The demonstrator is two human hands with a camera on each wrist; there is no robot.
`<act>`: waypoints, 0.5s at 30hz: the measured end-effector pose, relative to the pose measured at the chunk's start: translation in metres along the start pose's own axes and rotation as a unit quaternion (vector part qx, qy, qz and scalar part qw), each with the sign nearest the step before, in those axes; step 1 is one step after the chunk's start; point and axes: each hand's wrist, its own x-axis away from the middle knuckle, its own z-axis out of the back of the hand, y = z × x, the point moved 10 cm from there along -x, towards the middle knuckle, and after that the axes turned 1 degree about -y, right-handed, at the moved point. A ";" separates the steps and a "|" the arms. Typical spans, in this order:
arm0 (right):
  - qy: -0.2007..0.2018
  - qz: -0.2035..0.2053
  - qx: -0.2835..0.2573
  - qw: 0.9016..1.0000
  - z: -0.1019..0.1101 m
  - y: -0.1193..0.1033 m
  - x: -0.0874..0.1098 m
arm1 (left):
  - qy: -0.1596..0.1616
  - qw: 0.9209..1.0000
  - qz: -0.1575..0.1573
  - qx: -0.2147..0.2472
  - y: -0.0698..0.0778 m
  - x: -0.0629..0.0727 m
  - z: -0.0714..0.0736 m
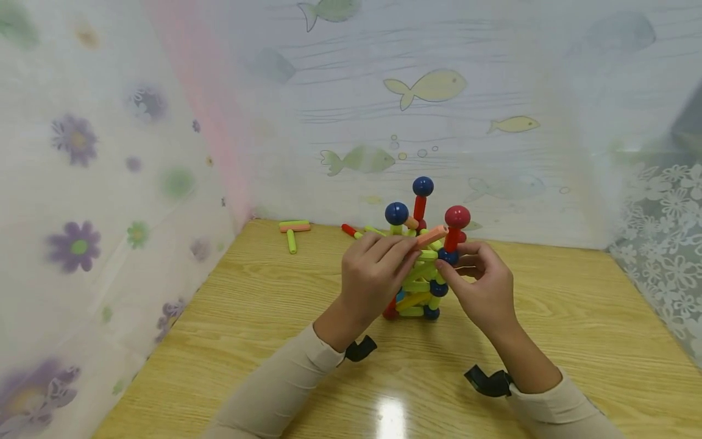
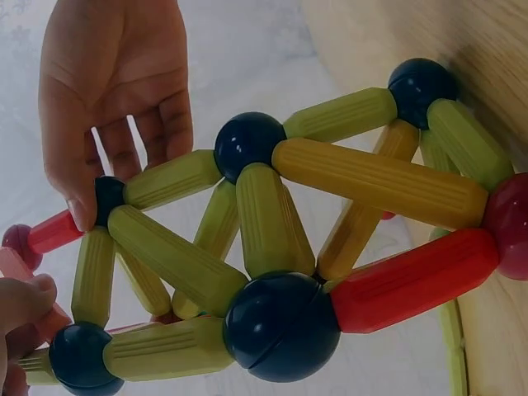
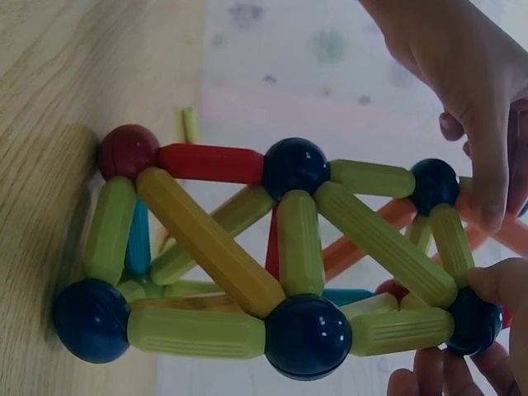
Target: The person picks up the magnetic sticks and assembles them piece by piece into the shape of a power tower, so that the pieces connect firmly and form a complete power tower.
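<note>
A tower of ball-and-stick magnetic pieces [image 1: 417, 286] stands on the table, its green, yellow and red sticks joined by blue and red balls. My left hand [image 1: 375, 268] pinches a salmon-coloured stick [image 1: 433, 236] slanting over the tower's upper part. With thumb and fingers, my right hand [image 1: 485, 286] holds a blue ball [image 1: 448, 256] at an upper corner. Above that ball rises a red stick [image 1: 452, 239] topped by a red ball [image 1: 457, 217]. In the right wrist view, the right thumb presses the corner ball [image 3: 474, 322], while the left hand [image 3: 474, 107] grips its stick close by.
A green-and-salmon T of sticks [image 1: 294, 228] lies at the table's back left. Behind the tower, a red stick [image 1: 348, 230] lies beside green ones. Printed curtains [image 1: 439, 134] hang along the table's back and left edges. A black strap piece [image 1: 489, 382] sticks out from the right wrist.
</note>
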 end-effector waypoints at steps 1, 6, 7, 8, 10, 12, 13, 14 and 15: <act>0.000 0.000 0.001 1.000 0.000 0.000 0.000 | 0.001 1.000 -0.001 -0.003 0.000 -0.001 -0.001; 0.001 0.003 -0.001 1.000 0.000 -0.001 0.000 | 0.001 1.000 0.002 -0.009 0.000 -0.003 -0.003; 0.001 0.004 0.000 1.000 0.000 -0.001 0.000 | 0.000 1.000 0.002 -0.009 0.000 -0.003 -0.003; 0.001 0.004 -0.001 1.000 -0.001 -0.001 0.000 | -0.002 1.000 0.003 -0.007 0.000 -0.003 -0.004; 0.001 0.006 -0.003 1.000 -0.001 -0.002 0.000 | -0.005 1.000 0.005 -0.001 0.000 -0.003 -0.005; 0.002 0.008 -0.004 1.000 -0.001 -0.003 0.000 | -0.010 1.000 0.008 0.003 0.000 -0.003 -0.006; 0.002 0.009 -0.005 1.000 -0.001 -0.004 0.000 | -0.011 1.000 0.009 0.003 -0.001 -0.003 -0.007; 0.002 0.011 -0.006 1.000 -0.001 -0.004 0.001 | -0.012 1.000 0.010 0.004 -0.001 -0.003 -0.007; 0.003 0.012 -0.006 1.000 -0.001 -0.005 0.001 | -0.013 1.000 0.011 0.004 -0.001 -0.003 -0.007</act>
